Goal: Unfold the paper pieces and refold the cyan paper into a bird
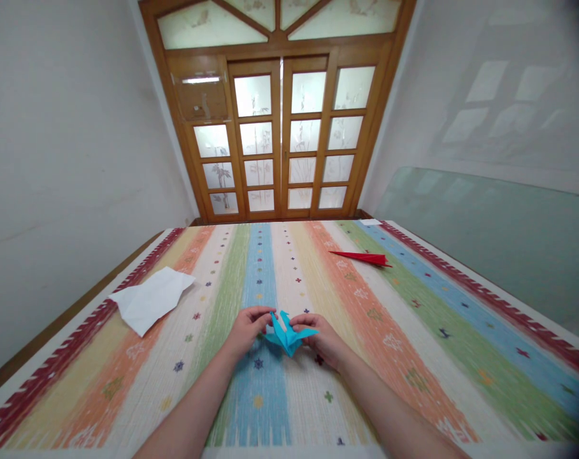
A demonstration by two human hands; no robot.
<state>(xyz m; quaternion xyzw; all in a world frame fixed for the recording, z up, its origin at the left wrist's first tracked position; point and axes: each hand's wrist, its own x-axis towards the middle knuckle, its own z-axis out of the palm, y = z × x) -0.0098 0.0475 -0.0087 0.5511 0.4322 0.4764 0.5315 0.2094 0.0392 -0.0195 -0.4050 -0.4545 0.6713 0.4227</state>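
Observation:
A blue origami crane (287, 338) with spread wings is between my two hands, low over the middle of the striped tablecloth (213, 382). On its left side, my left hand (248, 328) pinches the folded paper between thumb and fingers. My right hand (320, 335) grips the wing on the other side, fingers closed on it. Parts of the crane's edges are covered by my fingertips.
A creased white sheet of paper (153, 298) lies on the left of the table. Toward the back right is a red folded paper piece (363, 257), long and pointed. Wooden glass-paned doors (280, 137) stand beyond the table's far edge, with walls on both sides.

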